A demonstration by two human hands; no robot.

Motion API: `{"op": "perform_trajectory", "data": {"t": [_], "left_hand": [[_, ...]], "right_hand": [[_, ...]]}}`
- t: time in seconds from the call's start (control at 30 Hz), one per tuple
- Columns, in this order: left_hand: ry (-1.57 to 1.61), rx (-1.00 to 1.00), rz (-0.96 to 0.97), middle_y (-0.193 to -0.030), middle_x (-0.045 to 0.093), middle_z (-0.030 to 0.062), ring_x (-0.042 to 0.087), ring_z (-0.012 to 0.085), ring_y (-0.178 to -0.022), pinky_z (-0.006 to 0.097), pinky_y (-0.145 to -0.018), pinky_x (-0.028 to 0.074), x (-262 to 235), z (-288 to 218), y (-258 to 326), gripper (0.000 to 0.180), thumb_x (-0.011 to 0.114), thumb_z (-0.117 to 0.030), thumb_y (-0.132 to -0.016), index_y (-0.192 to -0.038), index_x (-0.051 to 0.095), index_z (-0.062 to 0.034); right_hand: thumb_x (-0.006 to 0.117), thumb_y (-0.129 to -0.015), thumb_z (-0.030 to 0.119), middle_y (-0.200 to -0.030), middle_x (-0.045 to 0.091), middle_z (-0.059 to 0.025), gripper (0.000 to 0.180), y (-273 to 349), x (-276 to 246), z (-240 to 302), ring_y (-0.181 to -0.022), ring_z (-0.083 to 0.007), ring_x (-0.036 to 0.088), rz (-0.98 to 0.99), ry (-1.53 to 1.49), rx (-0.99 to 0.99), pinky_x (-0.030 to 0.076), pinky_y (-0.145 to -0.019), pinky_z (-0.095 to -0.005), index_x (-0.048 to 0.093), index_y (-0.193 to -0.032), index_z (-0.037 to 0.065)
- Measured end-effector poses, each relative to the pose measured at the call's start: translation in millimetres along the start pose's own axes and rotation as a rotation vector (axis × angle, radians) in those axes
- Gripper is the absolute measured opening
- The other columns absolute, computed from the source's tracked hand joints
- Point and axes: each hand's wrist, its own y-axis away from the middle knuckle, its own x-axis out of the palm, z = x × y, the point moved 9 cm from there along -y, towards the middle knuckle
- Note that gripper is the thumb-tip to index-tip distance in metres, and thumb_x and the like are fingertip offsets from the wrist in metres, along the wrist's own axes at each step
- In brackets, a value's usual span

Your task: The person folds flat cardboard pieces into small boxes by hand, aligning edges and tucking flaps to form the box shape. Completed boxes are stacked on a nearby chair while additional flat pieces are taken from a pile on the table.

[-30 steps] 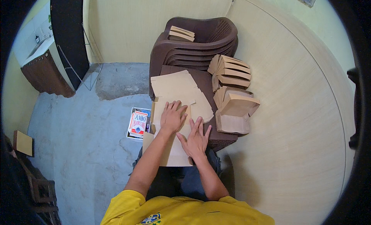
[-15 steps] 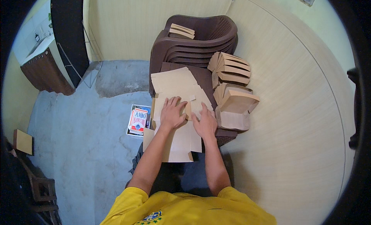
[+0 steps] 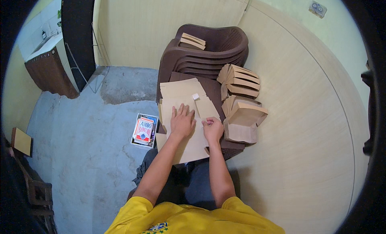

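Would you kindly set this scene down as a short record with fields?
Left hand: left hand lies flat, fingers spread, on the flat cardboard sheets
Right hand: right hand is curled, pinching the edge of a sheet
Surface: stacked brown plastic chairs
Right of the hands: folded cardboard boxes
On the chair seat: small flat stack of cardboard
Floor, left: open box of small items

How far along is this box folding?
Done: several folded cardboard boxes are stacked on the right of the brown chair seat, one open box in front. In hand: the left hand presses a flat cardboard blank while the right hand pinches a flap. Left: more flat blanks behind.
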Motion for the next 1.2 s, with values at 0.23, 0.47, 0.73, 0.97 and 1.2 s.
{"op": "perform_trajectory", "data": {"t": [0.23,0.47,0.73,0.97,1.2], "left_hand": [[-0.038,-0.047,0.005,-0.181,0.024,0.0034,0.016,0.0283,-0.168,0.062,-0.134,0.003,21.5,6.2,-4.6,0.058,0.045,-0.041,-0.113,-0.169,0.041,-0.026],[0.112,-0.045,-0.047,-0.178,0.033,0.0033,0.023,0.0288,-0.167,0.062,-0.134,0.007,17.5,13.0,-9.1,0.057,0.047,-0.047,-0.112,-0.165,0.046,-0.0264],[0.037,-0.029,-0.028,-0.177,0.035,0.0036,0.022,0.0312,-0.167,0.06,-0.135,0.007,16.5,7.7,-7.9,0.073,0.053,-0.051,-0.109,-0.17,0.034,-0.0165],[-0.014,0.004,-0.019,-0.175,0.037,0.0083,0.023,0.0318,-0.166,0.059,-0.135,0.008,24.9,10.1,-5.8,0.074,0.052,-0.047,-0.109,-0.17,0.03,-0.0114],[0.158,0.05,-0.262,-0.156,0.057,0.0125,0.037,0.0323,-0.158,0.058,-0.131,0.023,-0.2,6.2,-1.5,0.043,0.057,-0.033,-0.106,-0.142,0.061,-0.0098]], "right_hand": [[0.081,-0.091,0.023,-0.112,0.077,-0.018,0.044,20.1,16.9,40.4,-0.108,-0.034,0.072,0.081,0.044,-0.443,0.056,-0.095,-0.0451,0.074,-0.127,0.0],[0.062,-0.106,0.041,-0.147,0.065,-0.0229,0.081,57.8,21.3,53.2,-0.14,-0.0419,0.056,0.264,0.223,-0.514,0.041,-0.117,-0.0526,0.03,-0.167,-0.001],[0.046,-0.104,0.074,-0.176,0.032,-0.0214,0.109,73.8,12.6,43.2,-0.162,-0.04,0.03,0.368,0.441,-0.344,0.02,-0.13,-0.0626,0.011,-0.171,-0.004],[0.039,-0.106,0.074,-0.18,0.019,-0.0207,0.104,28.0,46.4,43.5,-0.167,-0.0374,0.019,0.483,0.558,-0.252,0.013,-0.134,-0.0569,0.012,-0.173,-0.001],[0.068,-0.101,0.052,-0.137,0.066,-0.0296,0.08,10.8,-23.1,0.0,-0.124,-0.0476,0.064,0.187,0.132,-0.089,0.049,-0.111,-0.0513,0.048,-0.157,-0.002]]}}
